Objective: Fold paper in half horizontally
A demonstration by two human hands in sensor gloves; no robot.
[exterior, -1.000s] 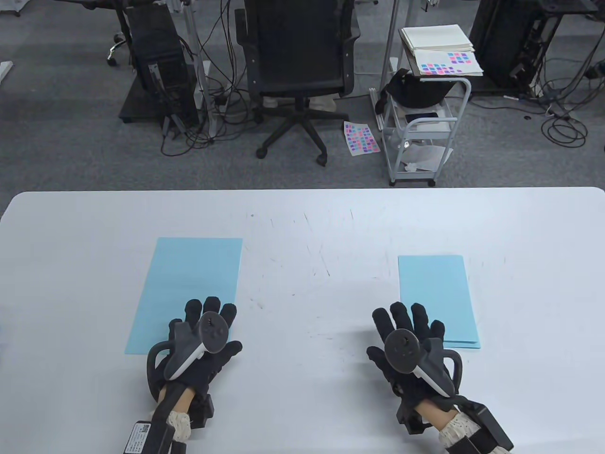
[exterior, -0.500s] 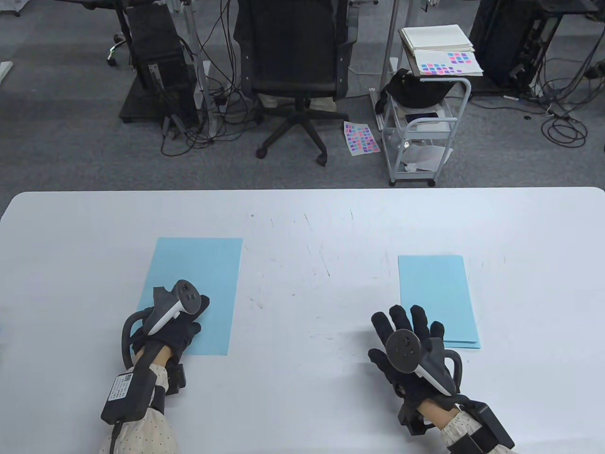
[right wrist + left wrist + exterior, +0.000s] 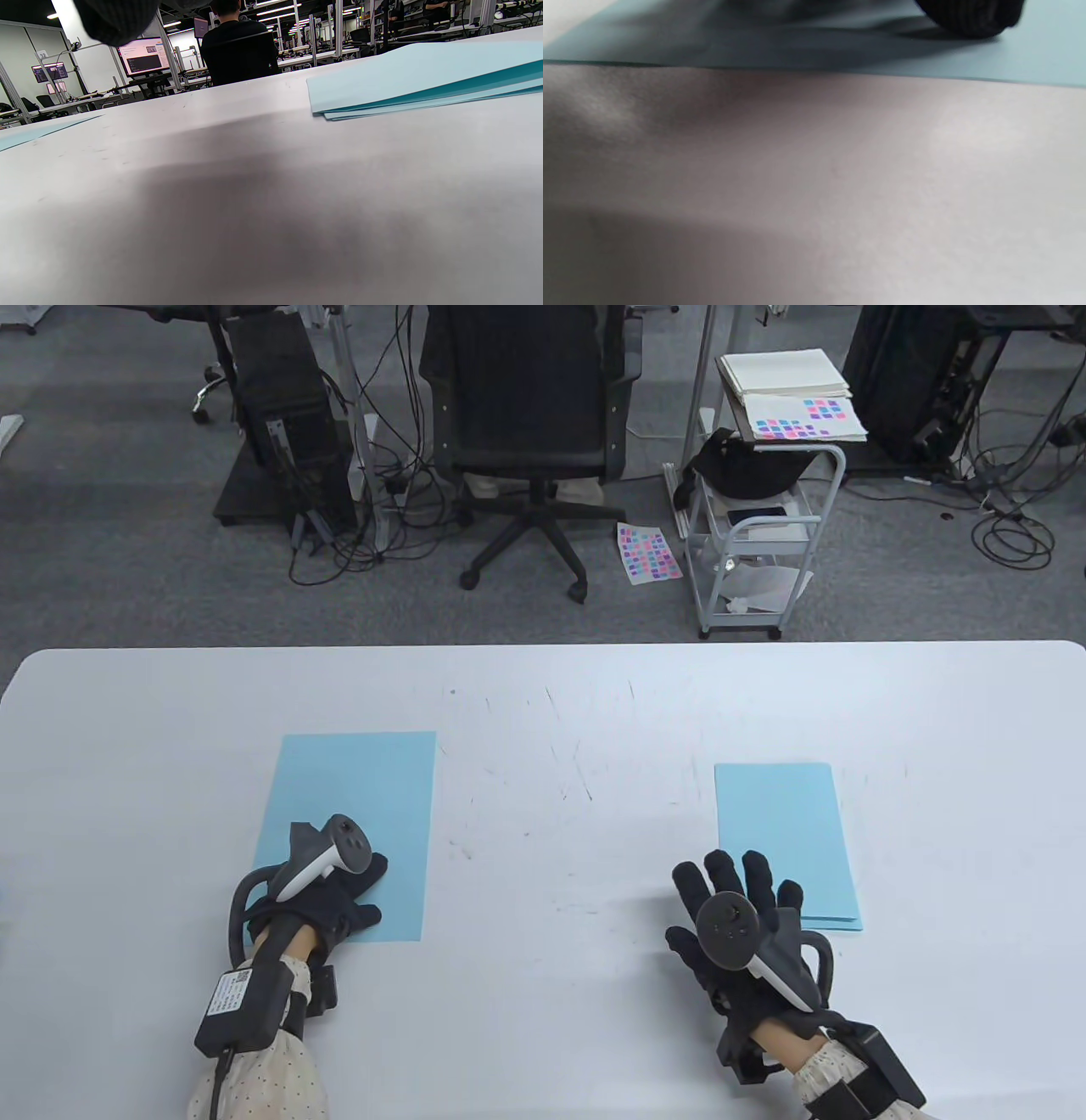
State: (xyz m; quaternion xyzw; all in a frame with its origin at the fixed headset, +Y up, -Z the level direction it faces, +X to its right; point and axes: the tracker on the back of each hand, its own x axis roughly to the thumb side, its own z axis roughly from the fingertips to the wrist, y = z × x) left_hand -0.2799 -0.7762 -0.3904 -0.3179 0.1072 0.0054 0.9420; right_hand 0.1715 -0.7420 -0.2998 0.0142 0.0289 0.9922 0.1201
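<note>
A flat light-blue sheet (image 3: pixel 356 789) lies on the left of the white table (image 3: pixel 551 984). My left hand (image 3: pixel 372 889) rests on its near part with bent fingers. In the left wrist view one fingertip (image 3: pixel 967 19) touches the top of the sheet (image 3: pixel 1031 55), which lies flat. A stack of folded light-blue papers (image 3: pixel 785 831) lies on the right. My right hand (image 3: pixel 717 899) lies flat on the table with its fingers spread, its outer fingers at the stack's near left edge. The stack (image 3: pixel 424 80) also shows in the right wrist view.
Beyond the table's far edge stand an office chair (image 3: pixel 530 432), a white cart (image 3: pixel 764 534) with papers on top, and cables on the floor. The table middle (image 3: pixel 551 814) shows only scratch marks.
My left hand moved forward and left onto the sheet, turned toward the right, then shifted slightly right. The sheet's near edge slid a little to the right. My right hand barely moved.
</note>
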